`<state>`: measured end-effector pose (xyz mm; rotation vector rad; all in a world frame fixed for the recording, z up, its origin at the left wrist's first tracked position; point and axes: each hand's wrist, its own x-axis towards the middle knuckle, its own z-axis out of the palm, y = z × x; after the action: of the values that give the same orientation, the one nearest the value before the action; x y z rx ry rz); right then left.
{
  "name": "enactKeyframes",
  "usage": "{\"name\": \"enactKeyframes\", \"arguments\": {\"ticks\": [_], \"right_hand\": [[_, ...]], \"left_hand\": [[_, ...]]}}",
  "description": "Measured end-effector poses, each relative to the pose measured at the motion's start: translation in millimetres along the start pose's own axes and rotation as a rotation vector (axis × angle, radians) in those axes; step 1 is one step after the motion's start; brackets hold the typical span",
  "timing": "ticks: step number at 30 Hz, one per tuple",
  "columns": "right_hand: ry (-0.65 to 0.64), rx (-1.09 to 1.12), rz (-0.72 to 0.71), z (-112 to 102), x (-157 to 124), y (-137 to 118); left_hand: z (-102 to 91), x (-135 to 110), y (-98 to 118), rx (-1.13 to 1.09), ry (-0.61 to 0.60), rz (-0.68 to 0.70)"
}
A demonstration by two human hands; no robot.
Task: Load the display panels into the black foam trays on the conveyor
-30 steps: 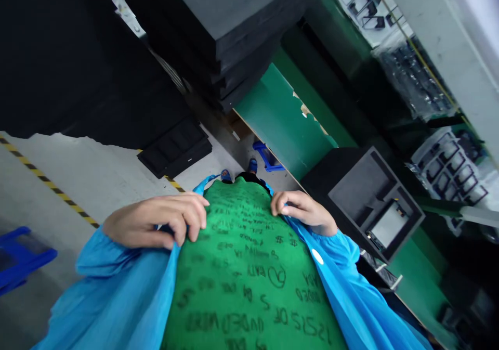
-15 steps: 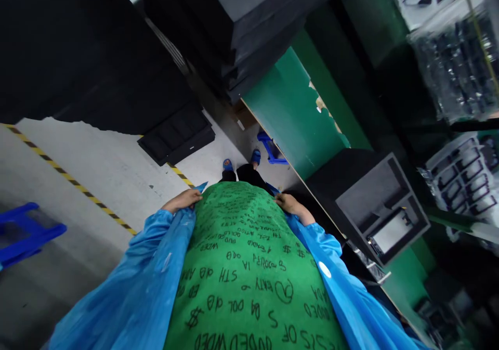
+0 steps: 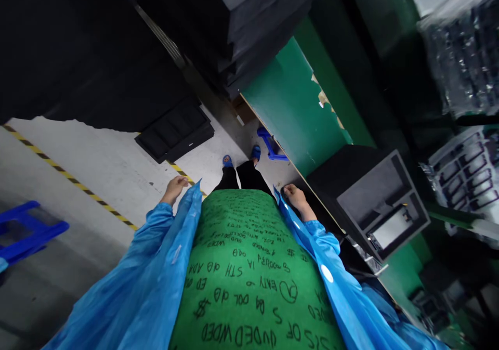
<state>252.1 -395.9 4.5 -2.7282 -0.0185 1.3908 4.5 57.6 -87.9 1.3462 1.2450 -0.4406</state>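
Observation:
An open blue jacket (image 3: 152, 282) hangs on both sides of a green shirt (image 3: 241, 267) covered in dark lettering. Just outside the jacket's left edge is my left hand (image 3: 174, 189), its fingers curled together, with nothing visible in them. My right hand (image 3: 296, 197) is beside the jacket's other edge, fingers curled in and slightly apart from the cloth. No held object shows there either. Below the shirt hem are black trousers (image 3: 249, 176) and feet in blue slippers (image 3: 227, 160).
Black stacked trays (image 3: 175, 131) stand ahead on the left. At right runs a green-topped table (image 3: 292, 105) bearing a dark open box (image 3: 384, 204). A blue stool (image 3: 268, 144) is under its edge, another blue stool (image 3: 31, 230) far left. Yellow-black tape (image 3: 70, 181) marks the floor.
Both hands have come away from the jacket's front edges and moved outward. The jacket's lower corners now hang loose, and more of the black trousers shows.

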Motion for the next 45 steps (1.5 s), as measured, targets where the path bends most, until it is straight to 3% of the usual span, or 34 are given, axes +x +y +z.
{"name": "enactKeyframes", "arguments": {"ticks": [4, 11, 15, 21, 23, 27, 30, 33, 39, 45], "right_hand": [[-0.014, 0.052, -0.033, 4, -9, -5], [-0.036, -0.016, -0.117, 8, -13, -16], [-0.038, -0.038, -0.184, -1, -4, -43], [0.049, 0.041, -0.384, -17, 14, -99], [0.050, 0.062, -0.441, -22, 19, -110], [0.069, 0.128, -0.523, -40, 34, -118], [0.141, 0.193, -0.527, -70, 53, -125], [0.239, 0.239, -0.506, -116, 81, -140], [0.401, 0.278, -0.480, -242, 156, -189], [0.462, 0.196, -0.445, -358, 242, -262]], "left_hand": [[1.7, 4, 34, -0.120, 0.149, 0.102], [29.3, -13, 94, -0.299, 0.090, 0.308], [63.7, -47, 128, -0.383, -0.007, 0.456], [107.3, -93, 158, -0.298, -0.421, 0.529], [111.4, -100, 165, -0.234, -0.460, 0.558], [113.4, -103, 179, -0.150, -0.404, 0.604], [116.8, -97, 190, -0.081, -0.374, 0.633], [122.4, -82, 205, -0.022, -0.354, 0.627], [138.5, -56, 257, 0.059, -0.345, 0.593], [178.7, -50, 321, 0.200, -0.286, 0.647]]}}
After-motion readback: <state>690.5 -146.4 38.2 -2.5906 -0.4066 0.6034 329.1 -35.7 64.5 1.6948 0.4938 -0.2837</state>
